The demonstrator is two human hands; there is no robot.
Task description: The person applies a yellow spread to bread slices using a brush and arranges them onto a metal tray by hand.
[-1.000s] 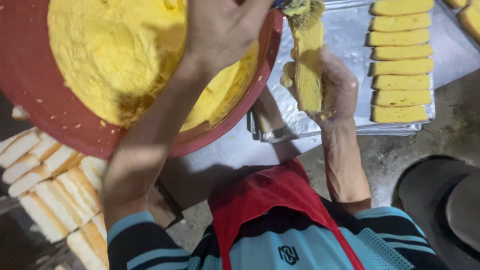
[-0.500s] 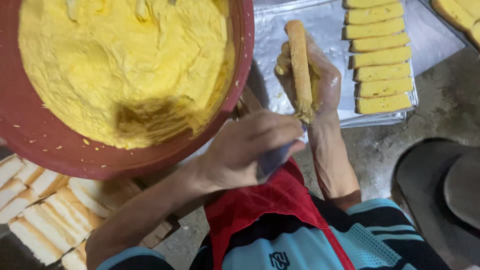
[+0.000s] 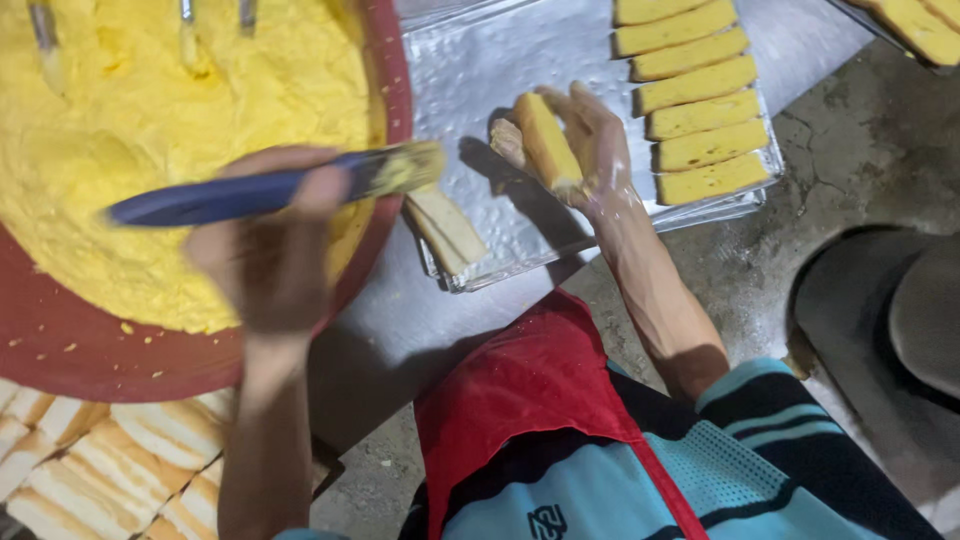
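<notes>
Head view, looking straight down. At far left, toward nine o'clock, a big red bowl point(image 3: 60, 350) holds a thick heap of yellow batter point(image 3: 150, 150), with three metal utensil handles point(image 3: 185, 25) sticking out of it near the top edge. Below the bowl, at about seven o'clock, plain bread slices point(image 3: 120, 470) lie stacked in rows.

Over the bowl's lower right rim hovers the left hand point(image 3: 270, 250), blurred, its fingers clenched around the blue handle of a spreading knife point(image 3: 270, 188). The knife lies nearly level, handle pointing to nine o'clock, its blade tip smeared with batter and reaching past the bowl's rim toward three o'clock. Just under that tip, two uncoated bread pieces point(image 3: 445, 225) rest on the near left corner of a metal tray point(image 3: 480, 80).

Further right, above the bare middle of the tray, the right hand point(image 3: 585, 145) grasps a bread stick point(image 3: 545, 150) coated in yellow batter, fingers curled behind it, thumb at its lower end. The stick tilts with its top toward eleven o'clock. It sits to the right of the knife tip, near but apart from it, and is held clear of the tray.

At one o'clock from that hand, coated sticks point(image 3: 700, 110) lie in a neat column on the tray's right side. A second tray point(image 3: 915, 25) with more coated pieces shows at the top right corner. Below lies grey concrete floor point(image 3: 800, 230).
</notes>
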